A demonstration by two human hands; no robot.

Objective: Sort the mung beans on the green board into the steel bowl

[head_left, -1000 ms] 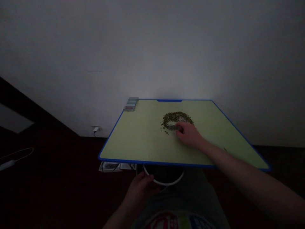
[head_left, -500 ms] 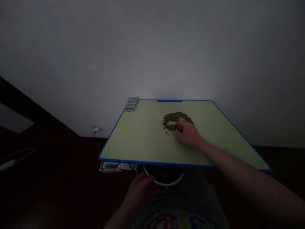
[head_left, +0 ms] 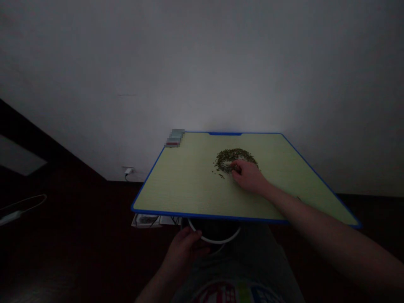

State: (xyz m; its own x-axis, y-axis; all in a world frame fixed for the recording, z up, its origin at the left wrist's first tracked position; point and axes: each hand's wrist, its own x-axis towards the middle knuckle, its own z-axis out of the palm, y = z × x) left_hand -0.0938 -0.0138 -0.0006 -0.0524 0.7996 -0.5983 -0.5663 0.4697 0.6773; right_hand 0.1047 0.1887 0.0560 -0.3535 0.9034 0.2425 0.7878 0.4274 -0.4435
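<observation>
A loose heap of small brownish-green grains (head_left: pixel 235 153) lies on a pale table (head_left: pixel 179 185) with a blue edge. My right hand (head_left: pixel 249 176) reaches over the front of the heap, thumb and fingertips drawn together low among the grains. What sits between those fingertips is too small to make out. Below the table's near edge, my left hand (head_left: pixel 184 248) grips a dark round bin with a white rim (head_left: pixel 217 241). The thumb rests on the rim and the fingers go beneath it. The bin's inside is dark, and the tabletop hides its far part.
A blurred stack (head_left: pixel 174 138) sits at the table's far left corner. A small thin dark piece (head_left: pixel 299 198) lies near my right forearm. Behind the table stands a pale wall with a white plug (head_left: pixel 128 171). Under the near left edge is a white tray (head_left: pixel 147 220) with cables.
My left hand and the bin have shifted slightly left and up. My right hand stays at the heap, its fingers still together; the grains look almost the same.
</observation>
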